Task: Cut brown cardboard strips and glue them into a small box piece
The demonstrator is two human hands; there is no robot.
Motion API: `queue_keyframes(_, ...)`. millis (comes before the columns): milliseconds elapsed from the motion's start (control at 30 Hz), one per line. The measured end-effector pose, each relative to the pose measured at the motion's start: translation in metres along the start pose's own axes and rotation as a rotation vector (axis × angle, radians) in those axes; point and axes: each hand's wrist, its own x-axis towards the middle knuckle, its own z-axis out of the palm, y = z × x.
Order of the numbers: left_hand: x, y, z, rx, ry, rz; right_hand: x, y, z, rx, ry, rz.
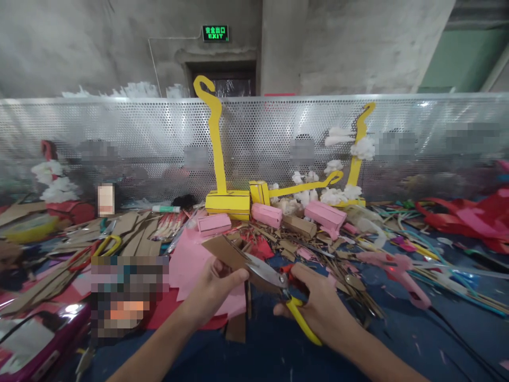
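Between the thumb and fingers of my left hand [218,286] is a piece of brown cardboard [226,252], tilted up. My right hand [318,297] is closed around the handles of a pair of scissors [296,313], one yellow and one red. The metal blades point left and lie against the cardboard near my left thumb; whether they are parted I cannot tell. Beneath my left hand lie sheets of pink paper [189,265] and red paper [167,313]. Just beyond the cardboard sit small boxes covered in pink paper [214,224].
Yellow hooked paper models [217,154] stand along a perforated metal screen [159,127]. Cardboard scraps [290,246] litter the middle. On the right lies a pink glue gun [401,276] with a black cord. More scissors [109,246] and cardboard strips [139,233] are at left.
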Motion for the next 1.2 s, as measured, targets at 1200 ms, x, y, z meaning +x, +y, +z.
queue_keyframes(1200, -0.001, -0.005, 0.008, -0.025, 0.036, -0.028, -0.002, -0.003, -0.002, -0.055, 0.03, -0.062)
